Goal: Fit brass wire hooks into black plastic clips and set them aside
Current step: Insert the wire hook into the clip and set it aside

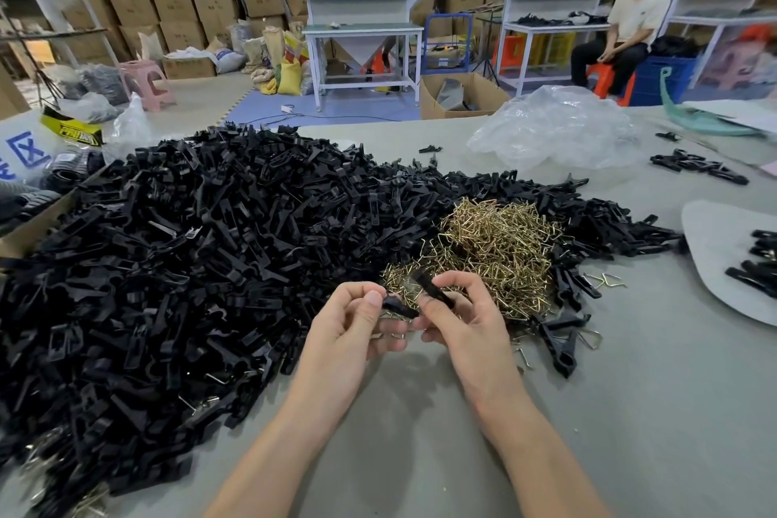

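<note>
- Pinching a black clip half (433, 290) in the right hand (462, 320), thumb and forefinger curled round its near end; long axis slanted, free end pointing up and left, away toward the heaps.
- Gripping a second black piece (399, 306) in the left hand (353, 324), thumb pressed on top; long axis nearly level across the view, tip pointing right, touching or just short of the right thumb, cannot tell which.
- Both held above the grey table (630, 412), just in front of the brass hooks (496, 248).
- Heaped loose and pointing every way, ringed by the pile of black clips (202, 248) spreading far to the left.
- Well to the right, on a pale sheet (710, 248), a row of clips (757, 265) lying side by side, long axes roughly crosswise.
- Beyond the heaps, a crumpled clear bag (555, 126).
</note>
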Motion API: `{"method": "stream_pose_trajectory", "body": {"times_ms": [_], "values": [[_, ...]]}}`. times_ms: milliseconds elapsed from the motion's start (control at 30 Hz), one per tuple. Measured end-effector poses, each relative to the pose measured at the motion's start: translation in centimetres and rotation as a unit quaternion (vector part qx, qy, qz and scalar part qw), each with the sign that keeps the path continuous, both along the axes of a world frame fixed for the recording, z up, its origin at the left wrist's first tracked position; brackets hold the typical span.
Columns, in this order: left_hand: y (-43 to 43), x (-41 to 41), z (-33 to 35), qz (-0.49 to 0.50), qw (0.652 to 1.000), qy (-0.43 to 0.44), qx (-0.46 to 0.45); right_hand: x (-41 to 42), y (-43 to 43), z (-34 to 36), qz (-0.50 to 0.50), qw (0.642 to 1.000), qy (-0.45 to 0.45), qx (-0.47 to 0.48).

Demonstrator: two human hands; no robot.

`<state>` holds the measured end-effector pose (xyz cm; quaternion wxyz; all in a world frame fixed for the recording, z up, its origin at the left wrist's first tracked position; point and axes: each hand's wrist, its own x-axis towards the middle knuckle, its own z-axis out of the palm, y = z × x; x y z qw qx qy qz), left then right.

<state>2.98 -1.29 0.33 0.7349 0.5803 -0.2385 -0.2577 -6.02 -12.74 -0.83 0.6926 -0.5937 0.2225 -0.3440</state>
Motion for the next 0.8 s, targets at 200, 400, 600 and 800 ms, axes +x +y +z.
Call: {"method": "stream_pose_trajectory", "body": {"times_ms": [200, 400, 600, 800], "values": [[0.07, -0.12, 0.12, -0.005, 1.000, 0.020, -0.008, 0.31, -0.10, -0.18, 0.018, 0.998, 0.002, 0.067], [0.13, -0.07, 0.35, 0.005, 0.999, 0.048, -0.014, 0.31, 0.21, -0.26, 0.047, 0.996, -0.011, 0.073], [0.17, -0.28, 0.53, 0.023, 0.998, 0.060, 0.022, 0.37, 0.22, -0.43, 0.042, 0.996, -0.015, 0.074], [0.09, -0.22, 0.30, 0.012, 0.997, 0.068, 0.025, 0.49, 0.19, -0.55, 0.045, 0.996, 0.006, 0.080]]}}
